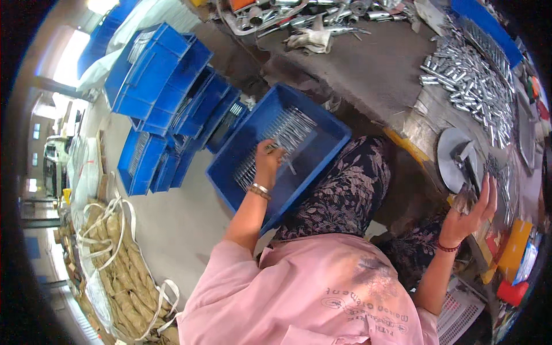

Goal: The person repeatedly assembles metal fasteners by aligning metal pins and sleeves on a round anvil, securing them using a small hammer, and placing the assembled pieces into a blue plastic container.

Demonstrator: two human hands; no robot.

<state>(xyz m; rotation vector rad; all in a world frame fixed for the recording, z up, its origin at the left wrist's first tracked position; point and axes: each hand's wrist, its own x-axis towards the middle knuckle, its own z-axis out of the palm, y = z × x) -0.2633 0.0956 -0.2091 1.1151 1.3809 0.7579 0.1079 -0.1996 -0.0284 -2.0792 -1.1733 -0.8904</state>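
My left hand is inside a blue plastic bin, over rows of thin shiny metal rods. Its fingers are curled together, and a single metal rod sticks out beside the fingertips. My right hand is raised at the workbench with its fingers stretched out. Just beyond it stands a round metal plate with a dark lever across it. A greyish scrap shows by the right thumb; whether the thumb touches it I cannot tell.
Stacked blue bins with more rods stand at the left. A heap of short metal tubes lies on the bench, with a white glove and metal parts at its far end. A sack lies at lower left.
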